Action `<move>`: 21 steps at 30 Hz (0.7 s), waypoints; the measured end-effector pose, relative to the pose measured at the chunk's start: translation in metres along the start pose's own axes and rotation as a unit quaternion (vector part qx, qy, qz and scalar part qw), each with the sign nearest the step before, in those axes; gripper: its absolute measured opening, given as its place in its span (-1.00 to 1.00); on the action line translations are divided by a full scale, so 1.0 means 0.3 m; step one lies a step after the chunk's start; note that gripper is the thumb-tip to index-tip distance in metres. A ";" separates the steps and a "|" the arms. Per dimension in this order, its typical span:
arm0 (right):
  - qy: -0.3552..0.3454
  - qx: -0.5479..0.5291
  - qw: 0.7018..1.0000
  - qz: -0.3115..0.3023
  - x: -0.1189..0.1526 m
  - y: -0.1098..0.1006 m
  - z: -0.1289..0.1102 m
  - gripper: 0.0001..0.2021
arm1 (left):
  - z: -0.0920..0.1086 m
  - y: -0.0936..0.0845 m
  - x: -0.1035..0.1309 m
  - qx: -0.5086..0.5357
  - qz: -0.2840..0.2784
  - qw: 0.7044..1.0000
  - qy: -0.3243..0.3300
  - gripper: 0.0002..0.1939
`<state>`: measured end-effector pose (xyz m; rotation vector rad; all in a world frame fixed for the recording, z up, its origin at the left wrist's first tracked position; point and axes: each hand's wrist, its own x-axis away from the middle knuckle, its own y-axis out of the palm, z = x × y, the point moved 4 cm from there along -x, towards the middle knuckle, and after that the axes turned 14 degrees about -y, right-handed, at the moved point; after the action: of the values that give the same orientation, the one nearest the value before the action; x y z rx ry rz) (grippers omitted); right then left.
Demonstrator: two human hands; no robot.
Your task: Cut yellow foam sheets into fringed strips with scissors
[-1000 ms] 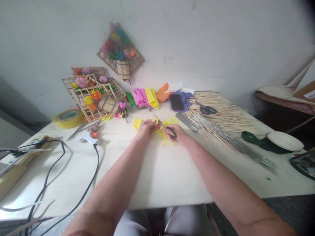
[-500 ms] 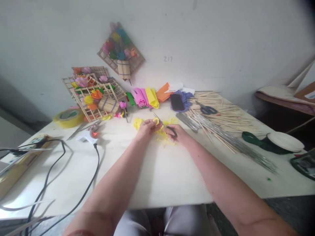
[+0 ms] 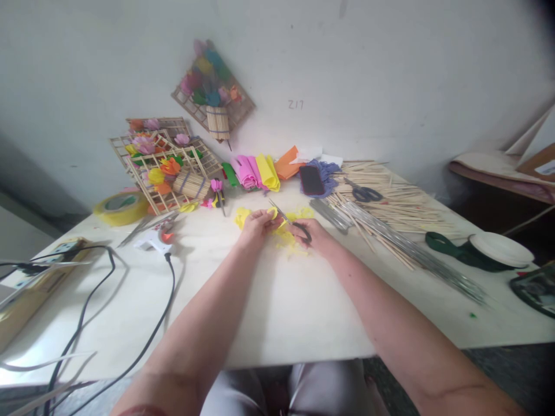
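Note:
My left hand pinches a small piece of yellow crepe paper over the middle of the table. In my right hand is a pair of dark-handled scissors, fingers in the loops. The blades point up and left, right beside the yellow piece; whether they touch it I cannot tell. Yellow paper scraps lie under and between both hands. More yellow paper is bunched just left of my left hand.
Rolls of coloured crepe paper, a phone and wooden sticks line the back. Metal wires and a green tape roll lie right. A glue gun, corded, tape and flower-covered lattice frames are left.
The scissors and both hands have barely shifted. The yellow piece sits slightly further left between my left fingertips.

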<state>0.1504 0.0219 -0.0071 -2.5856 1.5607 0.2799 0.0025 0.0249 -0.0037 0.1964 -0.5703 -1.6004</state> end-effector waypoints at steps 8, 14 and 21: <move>0.003 0.007 1.000 0.007 -0.008 -0.010 0.012 -0.72 | 0.002 0.000 0.004 0.010 0.001 1.000 0.001 -0.79; -0.002 0.039 0.999 0.029 -0.005 -0.015 0.005 -0.71 | -0.002 -0.008 -0.005 0.015 0.007 1.000 0.000 -0.82; -0.022 0.066 0.996 0.064 0.001 -0.033 -0.020 -0.72 | 0.000 -0.010 -0.005 0.035 0.019 0.999 0.003 -0.79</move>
<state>0.1600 0.0251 -0.0012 -2.3699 1.6735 0.2353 0.0001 0.0263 -0.0054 0.2413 -0.6217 -1.5448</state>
